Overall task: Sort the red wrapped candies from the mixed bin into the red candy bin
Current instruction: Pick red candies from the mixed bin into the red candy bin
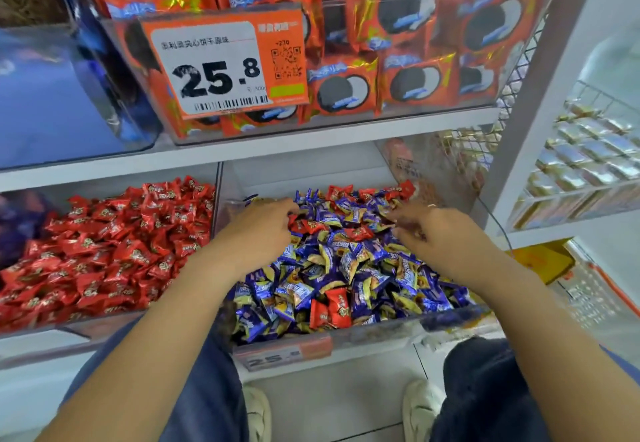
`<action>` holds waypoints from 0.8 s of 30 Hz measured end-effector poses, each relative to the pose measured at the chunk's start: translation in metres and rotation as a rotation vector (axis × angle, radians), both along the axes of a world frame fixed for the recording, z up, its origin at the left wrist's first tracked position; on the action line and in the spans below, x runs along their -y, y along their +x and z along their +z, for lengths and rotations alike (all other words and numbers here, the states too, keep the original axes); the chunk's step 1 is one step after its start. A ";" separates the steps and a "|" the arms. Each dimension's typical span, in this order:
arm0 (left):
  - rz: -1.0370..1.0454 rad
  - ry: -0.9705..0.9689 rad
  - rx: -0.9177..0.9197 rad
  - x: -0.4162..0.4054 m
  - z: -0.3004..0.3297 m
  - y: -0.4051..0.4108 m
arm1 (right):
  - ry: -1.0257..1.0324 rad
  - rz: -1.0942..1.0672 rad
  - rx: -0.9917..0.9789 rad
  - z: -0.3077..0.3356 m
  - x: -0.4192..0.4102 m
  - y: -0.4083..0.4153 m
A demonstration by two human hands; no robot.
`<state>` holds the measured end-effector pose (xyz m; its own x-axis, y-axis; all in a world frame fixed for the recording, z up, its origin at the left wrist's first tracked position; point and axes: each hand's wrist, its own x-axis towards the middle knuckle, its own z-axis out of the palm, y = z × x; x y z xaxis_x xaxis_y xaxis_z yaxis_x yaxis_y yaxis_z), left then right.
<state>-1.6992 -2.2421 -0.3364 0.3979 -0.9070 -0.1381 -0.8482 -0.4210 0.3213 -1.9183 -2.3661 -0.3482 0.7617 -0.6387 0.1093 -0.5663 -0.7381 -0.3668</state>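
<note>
The clear mixed bin holds a heap of blue-and-yellow wrapped candies with a few red candies among them: two near the front, some mid-pile and more at the back. My left hand lies knuckles-up on the pile's left side, its fingers curled round a red candy. Over the right side, my right hand has its blurred fingers spread loosely just above the candies and holds nothing that I can see. The red candy bin, full of red candies, stands directly to the left.
One shelf up stands a clear bin of orange cookie packs with a 25.8 price tag. A blue bin is at upper left. A white upright and a rack of silver packs close off the right. My knees and shoes are below.
</note>
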 end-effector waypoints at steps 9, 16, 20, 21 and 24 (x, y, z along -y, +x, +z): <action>0.089 0.143 0.177 0.041 -0.032 -0.003 | 0.045 0.202 -0.137 -0.020 0.006 0.051; 0.045 0.053 0.059 0.038 -0.041 -0.008 | 0.012 0.184 -0.199 -0.023 0.011 0.061; 0.108 -0.087 -0.031 0.026 -0.030 -0.007 | 0.002 0.163 -0.094 -0.019 0.010 0.059; 0.138 -0.135 -0.091 0.023 -0.026 -0.006 | -0.016 0.154 -0.068 -0.017 0.010 0.058; 0.211 -0.296 -0.374 0.011 -0.011 -0.003 | 0.004 0.103 0.028 -0.007 0.014 0.051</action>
<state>-1.7024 -2.2534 -0.3478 0.5490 -0.8340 -0.0560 -0.5588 -0.4160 0.7174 -1.8670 -2.3801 -0.3553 0.8199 -0.5577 0.1295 -0.4770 -0.7904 -0.3844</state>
